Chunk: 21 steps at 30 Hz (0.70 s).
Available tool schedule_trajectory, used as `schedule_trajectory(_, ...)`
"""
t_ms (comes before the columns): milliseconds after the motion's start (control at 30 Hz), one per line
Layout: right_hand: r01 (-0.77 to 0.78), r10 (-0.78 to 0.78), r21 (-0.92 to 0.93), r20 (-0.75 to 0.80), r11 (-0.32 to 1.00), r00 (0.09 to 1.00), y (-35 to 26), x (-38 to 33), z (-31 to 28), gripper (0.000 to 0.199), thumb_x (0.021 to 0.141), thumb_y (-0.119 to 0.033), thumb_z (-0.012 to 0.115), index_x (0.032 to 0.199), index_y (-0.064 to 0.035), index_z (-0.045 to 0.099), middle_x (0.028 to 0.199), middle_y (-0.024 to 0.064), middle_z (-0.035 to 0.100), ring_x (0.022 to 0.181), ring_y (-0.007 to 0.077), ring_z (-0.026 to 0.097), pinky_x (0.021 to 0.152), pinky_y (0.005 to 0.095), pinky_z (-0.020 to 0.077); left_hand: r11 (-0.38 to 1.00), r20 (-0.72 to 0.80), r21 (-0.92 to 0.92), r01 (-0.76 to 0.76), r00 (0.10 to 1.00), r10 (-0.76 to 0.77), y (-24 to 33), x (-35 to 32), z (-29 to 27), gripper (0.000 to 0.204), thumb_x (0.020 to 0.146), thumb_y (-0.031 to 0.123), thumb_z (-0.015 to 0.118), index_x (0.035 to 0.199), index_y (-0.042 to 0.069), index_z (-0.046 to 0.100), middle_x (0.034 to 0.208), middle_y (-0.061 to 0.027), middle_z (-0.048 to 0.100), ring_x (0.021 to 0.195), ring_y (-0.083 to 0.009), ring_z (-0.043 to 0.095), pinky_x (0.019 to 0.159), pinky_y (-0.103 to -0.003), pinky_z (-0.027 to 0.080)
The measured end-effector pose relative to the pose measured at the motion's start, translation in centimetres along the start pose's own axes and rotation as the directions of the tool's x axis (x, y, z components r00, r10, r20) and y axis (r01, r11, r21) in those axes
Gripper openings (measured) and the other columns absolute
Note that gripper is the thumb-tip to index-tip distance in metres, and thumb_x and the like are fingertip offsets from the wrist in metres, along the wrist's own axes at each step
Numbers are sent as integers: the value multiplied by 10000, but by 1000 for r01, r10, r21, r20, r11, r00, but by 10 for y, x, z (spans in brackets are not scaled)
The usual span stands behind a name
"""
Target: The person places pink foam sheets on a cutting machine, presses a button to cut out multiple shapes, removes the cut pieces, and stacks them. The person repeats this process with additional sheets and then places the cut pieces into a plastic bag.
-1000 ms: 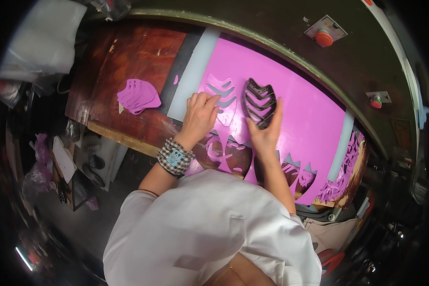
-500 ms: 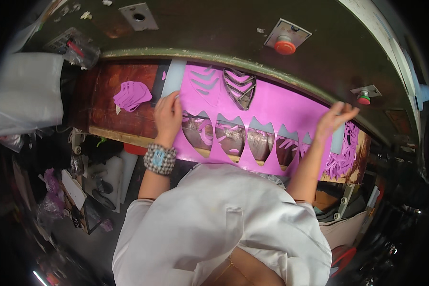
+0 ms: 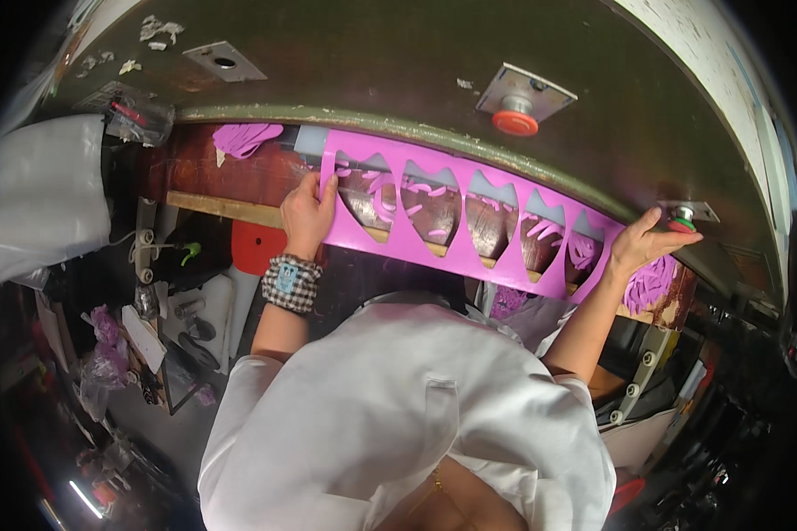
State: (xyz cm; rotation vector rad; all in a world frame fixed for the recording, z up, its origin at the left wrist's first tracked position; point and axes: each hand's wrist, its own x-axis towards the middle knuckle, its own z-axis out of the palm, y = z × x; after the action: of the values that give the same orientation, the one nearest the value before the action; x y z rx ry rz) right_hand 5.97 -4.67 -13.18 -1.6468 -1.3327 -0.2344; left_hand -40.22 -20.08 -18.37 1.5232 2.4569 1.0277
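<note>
A pink sheet (image 3: 372, 237) with a row of large pointed cut-outs lies across the worktable, its far part hidden under the green machine head. My left hand (image 3: 308, 212) is closed at the sheet's left edge, with the thumb on the pink material. My right hand (image 3: 639, 246) is open with fingers stretched out at the green push button (image 3: 682, 219) on the machine's front; the fingertips appear to touch it. The right wrist is beside the sheet's right end. Small pink offcuts (image 3: 381, 205) show through the cut-outs.
The green machine head (image 3: 363, 62) spans the far side, bearing a red mushroom button (image 3: 515, 122). Cut pink pieces (image 3: 246, 139) are stacked at the far left of the table (image 3: 204, 177). Pink scraps (image 3: 651, 285) are heaped at the right end. A white bag-like cover (image 3: 49, 195) stands left.
My right hand has moved from above the sheet's right end to the green button. The metal cutting die and the sheet's far part are now hidden by the machine head. The view has shifted.
</note>
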Motion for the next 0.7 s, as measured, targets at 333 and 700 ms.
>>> schedule_trajectory(333, -387, 360, 8, 353, 922, 864, 128, -84, -43, 368, 923, -280, 621, 929, 85, 669, 828, 135, 686, 727, 165, 610, 677, 314, 484, 995, 32, -97, 16, 999, -13, -28, -7, -8, 234, 909, 259, 618, 812, 47, 633, 647, -162, 600, 615, -362, 582, 561, -463, 430)
schedule_trajectory(700, -371, 274, 394, 282, 841, 919, -40, -51, 26, 450, 879, -104, 652, 1280, 32, 500, 1103, 153, 614, 928, 197, 617, 784, 324, 526, 807, 310, -503, 309, 936, -166, -33, 12, -33, 132, 898, 134, 628, 996, 48, 606, 671, -76, 590, 627, -241, 546, 596, -360, 447)
